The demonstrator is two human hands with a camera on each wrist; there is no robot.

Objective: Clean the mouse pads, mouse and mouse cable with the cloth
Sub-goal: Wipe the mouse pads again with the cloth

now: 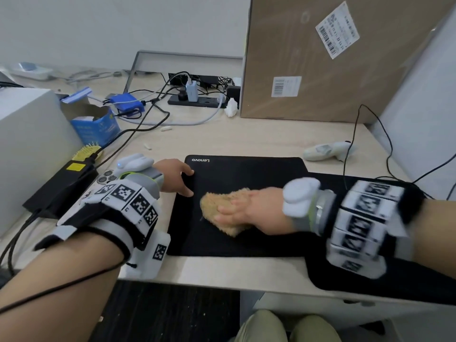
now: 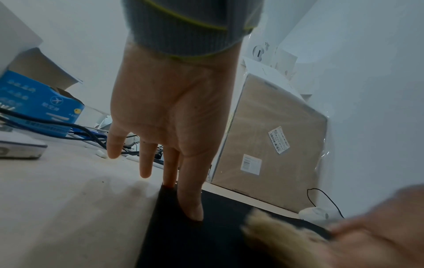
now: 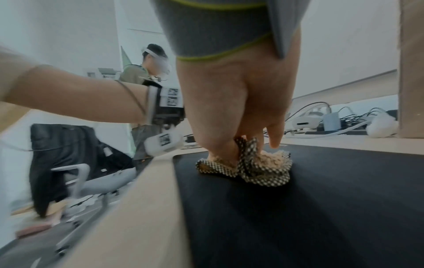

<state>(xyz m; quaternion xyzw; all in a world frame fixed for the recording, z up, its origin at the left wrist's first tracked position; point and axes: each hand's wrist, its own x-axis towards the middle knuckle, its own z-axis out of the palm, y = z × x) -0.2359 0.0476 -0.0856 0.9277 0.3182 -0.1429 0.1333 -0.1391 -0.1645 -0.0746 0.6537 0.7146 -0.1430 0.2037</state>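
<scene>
A large cardboard box point(image 1: 328, 62) wrapped in clear film is standing at the back right of the desk point(image 1: 222, 137), bearing two barcode labels. A black power strip point(image 1: 197, 101) is lying just left of it, with a white charger point(image 1: 191, 91) plugged in and cables trailing forward. A blue carton point(image 1: 96, 127) is sitting open at the left, a yellow brush point(image 1: 87, 151) lying just in front of it. A black power brick point(image 1: 61, 183) is resting near the desk's left edge, beside what is probably a phone point(image 1: 106, 178). A crumpled white tissue point(image 1: 231, 108) is lying against the box.
</scene>
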